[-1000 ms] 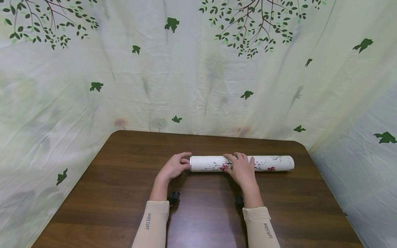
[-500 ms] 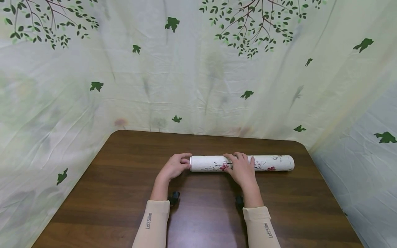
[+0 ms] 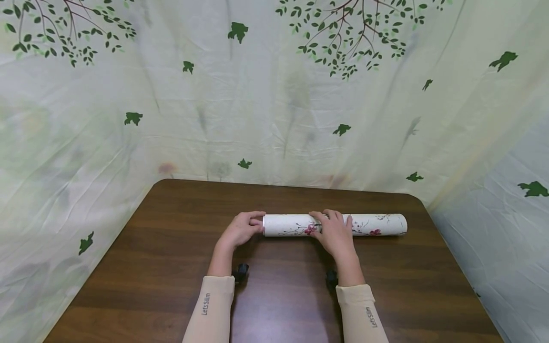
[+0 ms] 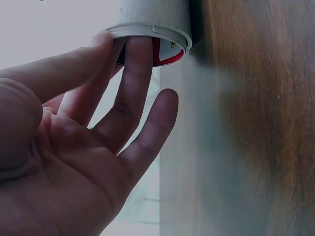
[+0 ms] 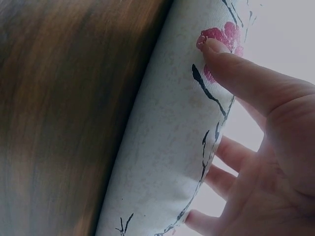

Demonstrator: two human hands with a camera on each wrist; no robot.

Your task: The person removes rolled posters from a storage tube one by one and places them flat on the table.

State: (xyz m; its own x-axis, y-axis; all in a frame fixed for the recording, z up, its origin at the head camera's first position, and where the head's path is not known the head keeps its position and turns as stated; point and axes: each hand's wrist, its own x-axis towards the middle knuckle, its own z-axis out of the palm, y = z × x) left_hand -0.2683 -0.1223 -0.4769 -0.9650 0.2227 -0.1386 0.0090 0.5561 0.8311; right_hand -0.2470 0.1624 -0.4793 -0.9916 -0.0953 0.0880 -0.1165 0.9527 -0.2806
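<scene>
A white wallpaper roll (image 3: 288,225) printed with pink flowers and dark twigs lies crosswise on the brown wooden table. At its left end, my left hand (image 3: 240,230) pinches the rim. In the left wrist view, the left thumb (image 4: 74,69) lies against the roll's outside edge, while some fingers reach into the hollow end; the little finger stays outside. Something red and white shows inside that opening. My right hand (image 3: 336,237) holds the middle of the roll from above. In the right wrist view, its thumb (image 5: 236,73) presses a pink flower, and the fingers wrap over the far side.
The brown table (image 3: 171,286) has rounded far corners. Pale cloth (image 3: 274,105) with green leaf prints hangs behind it and at both sides. A small black device (image 3: 241,273) sits at the left wrist, and another black device (image 3: 331,279) at the right.
</scene>
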